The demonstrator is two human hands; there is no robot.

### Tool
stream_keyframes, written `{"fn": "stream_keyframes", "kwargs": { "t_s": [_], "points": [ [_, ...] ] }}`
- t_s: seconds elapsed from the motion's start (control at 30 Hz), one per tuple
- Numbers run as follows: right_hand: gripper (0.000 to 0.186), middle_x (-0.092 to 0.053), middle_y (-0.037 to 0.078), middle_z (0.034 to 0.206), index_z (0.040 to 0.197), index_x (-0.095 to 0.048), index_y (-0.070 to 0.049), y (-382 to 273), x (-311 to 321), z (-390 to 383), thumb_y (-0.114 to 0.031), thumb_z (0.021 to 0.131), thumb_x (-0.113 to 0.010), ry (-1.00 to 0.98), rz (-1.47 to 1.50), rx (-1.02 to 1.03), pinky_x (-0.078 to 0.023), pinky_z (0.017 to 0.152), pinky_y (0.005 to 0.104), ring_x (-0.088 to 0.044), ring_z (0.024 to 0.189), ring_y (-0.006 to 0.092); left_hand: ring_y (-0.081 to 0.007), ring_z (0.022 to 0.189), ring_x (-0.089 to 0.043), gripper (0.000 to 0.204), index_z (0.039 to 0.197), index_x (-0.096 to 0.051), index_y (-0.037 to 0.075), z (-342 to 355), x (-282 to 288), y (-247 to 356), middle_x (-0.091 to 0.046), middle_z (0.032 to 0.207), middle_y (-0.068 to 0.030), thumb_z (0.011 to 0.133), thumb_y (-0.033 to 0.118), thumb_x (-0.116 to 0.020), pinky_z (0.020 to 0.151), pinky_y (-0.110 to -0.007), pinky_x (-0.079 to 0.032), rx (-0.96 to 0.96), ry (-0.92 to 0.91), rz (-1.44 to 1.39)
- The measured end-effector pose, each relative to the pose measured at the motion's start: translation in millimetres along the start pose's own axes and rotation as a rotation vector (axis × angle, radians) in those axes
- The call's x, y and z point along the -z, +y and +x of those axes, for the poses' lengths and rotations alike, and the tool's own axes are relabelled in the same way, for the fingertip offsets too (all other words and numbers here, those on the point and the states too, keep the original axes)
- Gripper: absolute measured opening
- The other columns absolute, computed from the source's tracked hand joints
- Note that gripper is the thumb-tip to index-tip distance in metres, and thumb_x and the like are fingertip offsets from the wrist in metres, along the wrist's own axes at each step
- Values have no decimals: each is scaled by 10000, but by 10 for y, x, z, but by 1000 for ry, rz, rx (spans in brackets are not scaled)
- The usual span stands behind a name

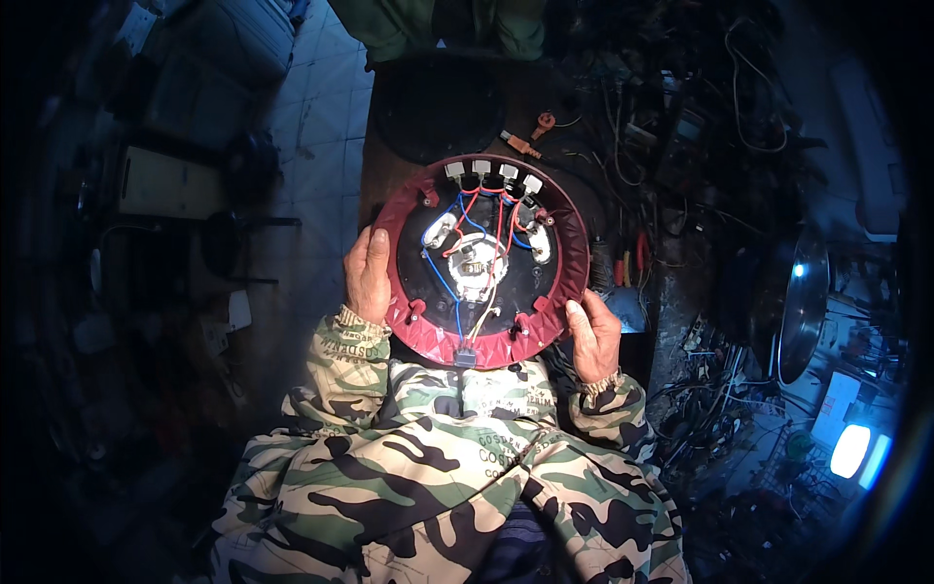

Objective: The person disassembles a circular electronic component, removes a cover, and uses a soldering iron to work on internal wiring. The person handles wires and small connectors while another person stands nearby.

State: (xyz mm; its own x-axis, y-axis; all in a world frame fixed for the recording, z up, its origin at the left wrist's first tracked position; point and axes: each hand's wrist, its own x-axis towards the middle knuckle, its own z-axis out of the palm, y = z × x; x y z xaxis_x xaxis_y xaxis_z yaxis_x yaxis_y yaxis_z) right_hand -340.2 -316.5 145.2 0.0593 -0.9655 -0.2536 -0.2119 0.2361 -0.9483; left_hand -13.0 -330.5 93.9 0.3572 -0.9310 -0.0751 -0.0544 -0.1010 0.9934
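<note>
A round, dark red appliance housing [576,243] rests over my lap, its open underside facing up. My left hand [367,277] grips its left rim. On the lower right of the rim my right hand [594,336] has a hold, thumb on top. Blue, red and pale wires cross the black inside. Several white rocker-switch-like blocks [482,168] sit in a row along the far edge. A bright white round part [477,265] lies in the middle, with smaller white pieces either side. Near me, a grey block [466,357] sits at the rim where wires meet.
Beyond the housing, a dark round disc [440,109] lies on the brown bench, beside an orange plug [520,144]. Tangled cables and tools, some red-handled [641,249], crowd the right side. A lit lamp [851,450] glows at lower right. Another person's green clothing [389,29] shows across the bench.
</note>
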Motion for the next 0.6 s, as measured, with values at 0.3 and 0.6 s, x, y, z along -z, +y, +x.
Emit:
{"fn": "stream_keyframes", "kwargs": {
  "t_s": [0.3, 0.6],
  "points": [
    [332, -671, 2, 941, 1254, -638, 29, 142, 183, 67, -156, 979, -671, -95, 162, -93, -506, 753, 224, -588, 805, 62, -123, 935, -592, 431, 1171, -633, -37, -2, 41, -69, -680, 1034, -60, 1069, 349, -472, 830, -307, -488, -65, 66, 233],
    [268, -671, 69, 755, 1093, -679, 55, 902, 1518, 924, -176, 958, -663, 148, 93, -248, -506, 544, 284, -618, 608, 126, -93, 767, -503, 419, 1009, -617, -8, -28, -26, 266, -576, 851, 3, 1061, 385, -481, 651, -272, -422, 10, 68, 254]
  ]
}}
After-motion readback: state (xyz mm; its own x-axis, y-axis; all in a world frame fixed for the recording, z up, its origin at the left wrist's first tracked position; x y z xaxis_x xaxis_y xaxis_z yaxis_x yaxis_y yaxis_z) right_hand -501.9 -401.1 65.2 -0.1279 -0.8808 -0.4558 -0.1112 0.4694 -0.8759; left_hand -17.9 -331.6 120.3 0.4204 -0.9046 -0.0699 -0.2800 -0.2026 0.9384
